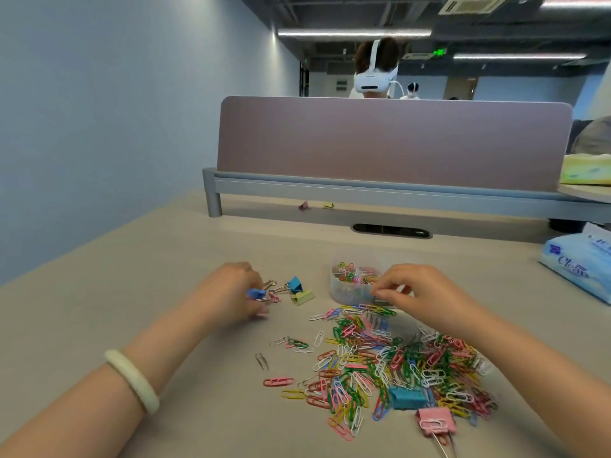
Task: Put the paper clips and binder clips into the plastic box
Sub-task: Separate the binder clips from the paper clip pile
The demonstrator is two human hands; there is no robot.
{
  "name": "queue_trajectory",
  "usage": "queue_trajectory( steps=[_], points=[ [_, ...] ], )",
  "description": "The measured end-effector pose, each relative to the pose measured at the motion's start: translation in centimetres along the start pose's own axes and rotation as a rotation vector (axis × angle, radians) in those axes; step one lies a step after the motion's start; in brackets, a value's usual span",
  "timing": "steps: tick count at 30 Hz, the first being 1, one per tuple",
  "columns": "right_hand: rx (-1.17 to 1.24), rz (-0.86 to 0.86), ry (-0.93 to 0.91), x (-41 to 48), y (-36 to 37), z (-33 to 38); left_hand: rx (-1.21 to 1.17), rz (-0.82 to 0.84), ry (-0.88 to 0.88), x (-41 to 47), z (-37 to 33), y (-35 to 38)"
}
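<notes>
Behind right hand (426,292) plastic box (350,287) half hidden, fingers pinching perhaps clips, left hand (231,292) fingers gripping blue binder clip (256,294).

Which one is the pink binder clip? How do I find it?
Find the big pile of paper clips on the desk. At its nearest edge, just past the blue binder clip, lies the pink binder clip, the only pink one there, with a white paper clip on top.

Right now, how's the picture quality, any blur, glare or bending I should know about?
Head view: wide-angle bending curves the desk edges and the partition; ceiling lights glare white; left hand and right hand look soft at the fingertips; the paper clip pile is sharp enough to tell colours; shadows are faint and diffuse.
</notes>
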State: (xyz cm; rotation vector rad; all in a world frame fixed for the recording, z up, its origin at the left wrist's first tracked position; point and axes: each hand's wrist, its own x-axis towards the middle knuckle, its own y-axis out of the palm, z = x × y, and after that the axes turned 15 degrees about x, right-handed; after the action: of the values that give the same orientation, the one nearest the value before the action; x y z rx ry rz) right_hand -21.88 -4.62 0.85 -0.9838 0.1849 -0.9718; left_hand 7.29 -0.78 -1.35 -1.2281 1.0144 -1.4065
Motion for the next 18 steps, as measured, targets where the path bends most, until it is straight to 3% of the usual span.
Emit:
queue_trajectory(
  steps=[2,10,14,18],
  points=[
    [-0.001,0.013,0.002,-0.2,0.4,0.0,-0.013,0.078,0.006,-0.2,0.1,1.1],
    [0.042,0.063,-0.007,0.7,2.8,0.9,-0.368,0.031,0.129,-1.1,0.6,1.4],
    [0.277,0.109,0.089,2.3,4.7,2.2,-0.507,-0.123,0.288,-1.5,-0.4,0.8],
    [0.561,0.174,0.232,3.6,6.0,3.0,-0.457,-0.222,0.397,-1.7,-1.2,0.6]
  ],
)
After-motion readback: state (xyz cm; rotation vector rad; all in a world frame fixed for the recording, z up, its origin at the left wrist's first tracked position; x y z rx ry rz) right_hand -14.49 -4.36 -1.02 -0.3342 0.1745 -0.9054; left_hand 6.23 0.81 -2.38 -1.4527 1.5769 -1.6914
